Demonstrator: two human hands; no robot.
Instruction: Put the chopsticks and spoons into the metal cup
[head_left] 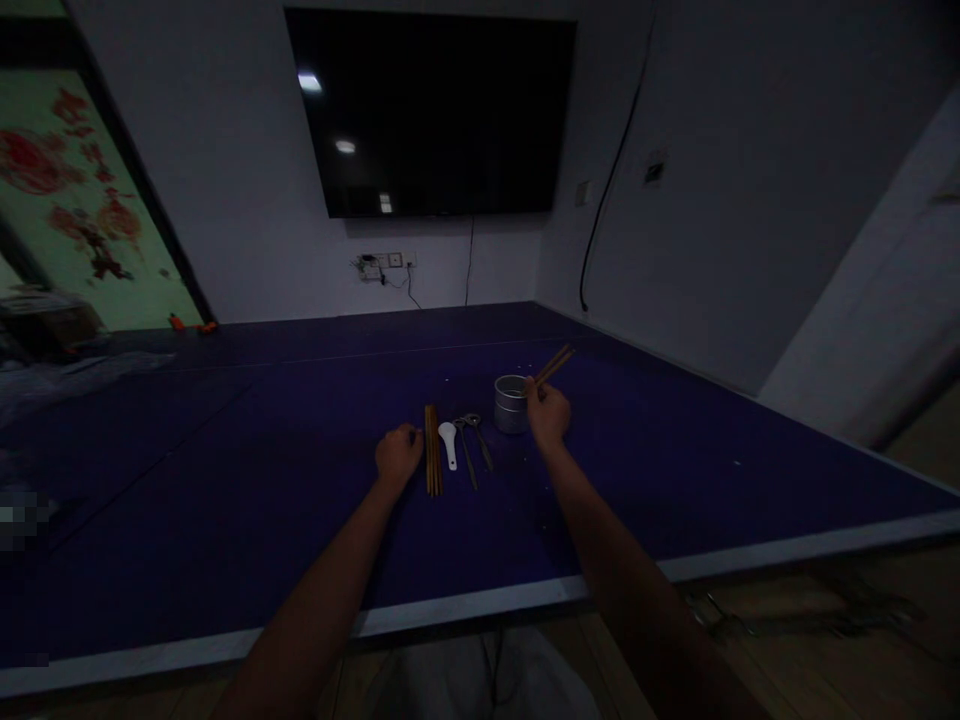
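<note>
Forearms [330, 590]: nearest us, over the purple tabletop [225, 520].
Left hand [399, 455]: fingers curled beside the chopstick bundle [433, 450]; pinching or not, we cannot tell.
White spoon [449, 445]: next, before two metal utensils [482, 449].
Metal cup [510, 411]: upright, silvery.
Right hand [550, 412]: pinches slim brown chopsticks [556, 365] by the cup; we'd grip them snugly, clear of its rim.

Wall-mounted black television [442, 115], wall sockets [395, 260]
</note>
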